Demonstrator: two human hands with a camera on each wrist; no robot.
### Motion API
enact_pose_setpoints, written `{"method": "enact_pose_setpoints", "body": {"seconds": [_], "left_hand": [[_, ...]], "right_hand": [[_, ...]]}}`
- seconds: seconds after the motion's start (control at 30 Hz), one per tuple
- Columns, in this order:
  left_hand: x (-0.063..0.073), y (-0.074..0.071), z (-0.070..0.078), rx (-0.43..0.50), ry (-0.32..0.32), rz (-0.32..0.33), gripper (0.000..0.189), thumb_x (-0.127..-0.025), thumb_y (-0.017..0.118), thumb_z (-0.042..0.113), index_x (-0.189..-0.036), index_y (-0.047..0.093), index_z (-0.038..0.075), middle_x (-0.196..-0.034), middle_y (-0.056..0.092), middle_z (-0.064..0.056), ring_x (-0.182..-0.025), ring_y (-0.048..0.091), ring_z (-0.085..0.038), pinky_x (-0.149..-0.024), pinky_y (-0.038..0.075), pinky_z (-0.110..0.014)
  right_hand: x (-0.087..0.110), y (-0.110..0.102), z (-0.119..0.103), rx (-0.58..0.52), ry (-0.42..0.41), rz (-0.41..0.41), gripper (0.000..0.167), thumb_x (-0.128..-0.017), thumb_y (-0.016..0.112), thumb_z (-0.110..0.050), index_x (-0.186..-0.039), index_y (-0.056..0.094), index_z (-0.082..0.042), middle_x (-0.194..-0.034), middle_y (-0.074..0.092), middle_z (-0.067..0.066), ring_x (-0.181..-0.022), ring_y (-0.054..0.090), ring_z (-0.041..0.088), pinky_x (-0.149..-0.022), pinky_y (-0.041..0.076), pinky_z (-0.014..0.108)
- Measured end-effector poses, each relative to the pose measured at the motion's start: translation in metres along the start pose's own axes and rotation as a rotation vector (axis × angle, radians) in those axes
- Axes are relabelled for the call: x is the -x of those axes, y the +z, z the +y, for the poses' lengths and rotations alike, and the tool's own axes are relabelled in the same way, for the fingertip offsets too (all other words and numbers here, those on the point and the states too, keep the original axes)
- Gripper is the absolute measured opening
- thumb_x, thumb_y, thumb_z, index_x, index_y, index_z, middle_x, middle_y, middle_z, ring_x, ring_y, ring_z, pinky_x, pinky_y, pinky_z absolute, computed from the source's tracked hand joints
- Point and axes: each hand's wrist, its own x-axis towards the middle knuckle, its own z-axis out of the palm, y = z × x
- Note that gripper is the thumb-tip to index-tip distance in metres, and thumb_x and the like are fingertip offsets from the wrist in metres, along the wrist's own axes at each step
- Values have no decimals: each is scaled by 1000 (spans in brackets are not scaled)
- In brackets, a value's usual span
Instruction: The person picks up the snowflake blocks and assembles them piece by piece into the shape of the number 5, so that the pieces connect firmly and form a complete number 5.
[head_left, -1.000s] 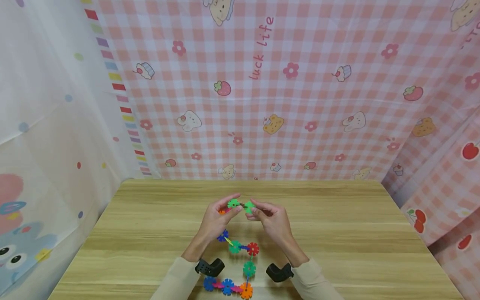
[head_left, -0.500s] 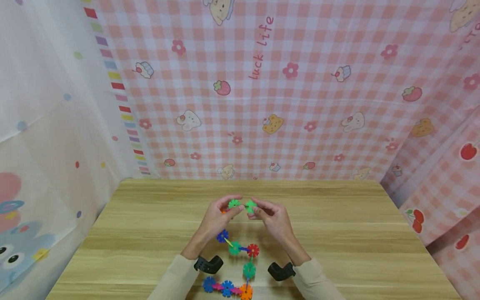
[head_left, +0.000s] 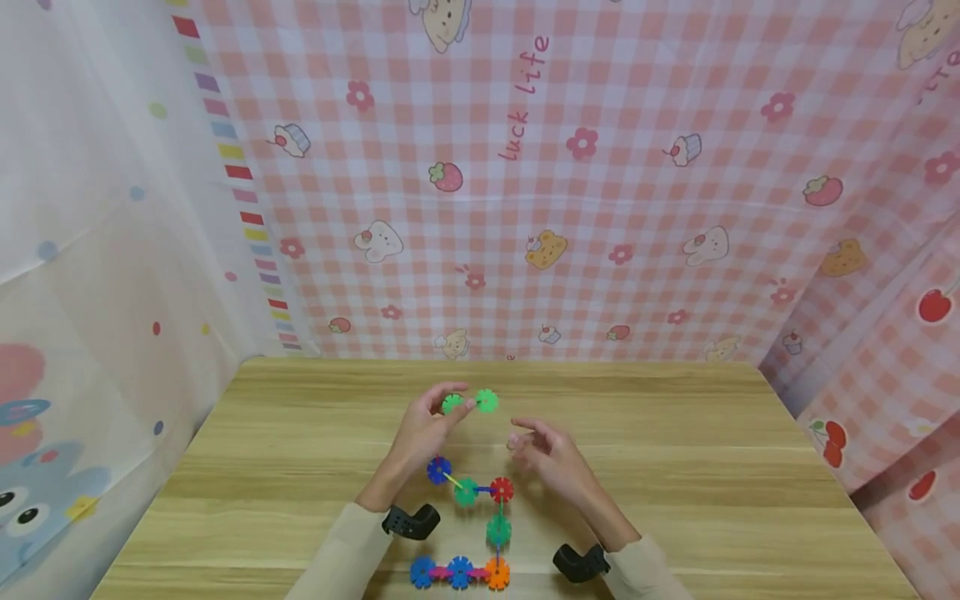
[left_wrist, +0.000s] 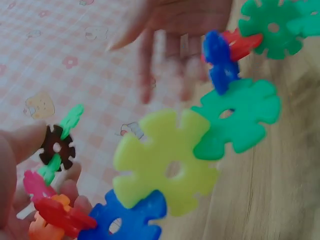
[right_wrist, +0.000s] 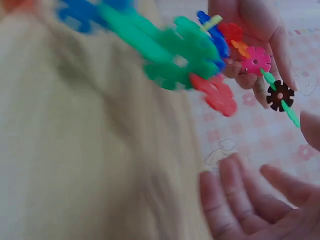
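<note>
My left hand [head_left: 420, 429] pinches a chain of plastic snowflake discs between thumb and fingers, near its far end. A bright green disc [head_left: 487, 401] juts out past the thumb tip. Beside that thumb, the left wrist view shows a brown disc [left_wrist: 48, 143] joined between two green ones. From the hand the chain runs back toward the body through a blue disc [head_left: 439, 477], a red disc [head_left: 502, 497] and an orange disc [head_left: 497, 583]. My right hand [head_left: 551, 454] is apart from the chain at its right, fingers loosely spread and holding nothing.
Under both hands lies a wood-grain table [head_left: 675, 467]. A pink checked cloth [head_left: 622, 200] hangs behind it, and a pale printed cloth [head_left: 97, 275] hangs at the left. Each wrist wears a black camera mount [head_left: 581, 564].
My right hand has let go of the bright green disc and drawn back toward the lower right. My left hand, still holding the chain, has shifted slightly left.
</note>
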Motion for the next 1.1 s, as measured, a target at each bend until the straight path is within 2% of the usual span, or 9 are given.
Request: {"method": "enact_pose_setpoints", "body": {"seconds": [0.2, 0.33, 0.47, 0.57, 0.67, 0.73, 0.87, 1.0, 1.1], "left_hand": [[-5, -7, -5, 78, -62, 111, 43, -97, 64, 39, -133, 59, 17, -104, 59, -12, -60, 43, -11, -50, 36, -21], [-6, -9, -7, 134, -103, 199, 41, -99, 61, 37, -133, 57, 15, -108, 58, -8, -62, 42, -10, -50, 36, -20], [-5, -10, -10, 191, -125, 287, 38, -99, 60, 36, -130, 58, 15, -97, 56, -8, -61, 41, -10, -48, 33, -20], [-4, -10, -13, 226, -127, 336, 37, -99, 61, 34, -130, 58, 13, -94, 54, -7, -65, 43, -10, -50, 35, -19], [-3, -10, -18, 242, -129, 374, 37, -100, 61, 32, -130, 58, 11, -99, 55, -5, -71, 46, -10, -56, 39, -19], [0, -10, -22, 244, -131, 385, 36, -100, 60, 30, -129, 58, 9, -105, 55, -5, -75, 47, -9, -61, 42, -19], [8, -13, -31, 223, -172, 376, 37, -100, 61, 27, -130, 56, 6, -92, 54, -1, -67, 46, -6, -56, 40, -19], [19, -19, -41, 180, -234, 305, 40, -99, 63, 25, -133, 53, 6, -80, 54, -4, -59, 46, -9, -49, 35, -19], [27, -26, -46, 117, -271, 222, 45, -97, 65, 24, -135, 50, 5, -92, 65, -12, -70, 55, -15, -55, 39, -22]], "right_hand": [[15, -5, 9, 9, 131, -170, 65, -100, 58, -40, -146, 40, 2, -115, 67, 18, -91, 67, 27, -76, 58, 41], [20, -5, 11, 37, 163, -230, 71, -95, 67, -39, -147, 39, 1, -115, 67, 15, -88, 67, 23, -73, 57, 38], [23, -5, 12, 54, 131, -264, 69, -90, 73, -12, -147, 37, 3, -107, 67, 15, -82, 63, 19, -67, 53, 33], [23, -4, 14, 39, 91, -273, 67, -83, 59, 15, -145, 36, 6, -100, 66, 16, -75, 58, 16, -62, 49, 29], [22, -2, 17, 32, 69, -255, 69, -77, 46, 24, -143, 38, 8, -94, 66, 15, -72, 57, 16, -58, 50, 29], [21, -3, 18, 22, 80, -214, 65, -79, 49, 22, -141, 41, 6, -92, 66, 13, -71, 59, 17, -57, 50, 29], [18, -9, 21, 10, 128, -117, 54, -85, 63, 8, -136, 47, 4, -90, 67, 10, -69, 62, 18, -57, 50, 30], [10, -21, 23, -26, 194, -28, 56, -86, 71, -1, -136, 47, 3, -87, 66, 8, -67, 65, 18, -60, 53, 32], [2, -29, 23, -41, 225, 46, 56, -86, 71, -1, -136, 48, 3, -87, 66, 9, -70, 67, 19, -64, 56, 33]]}}
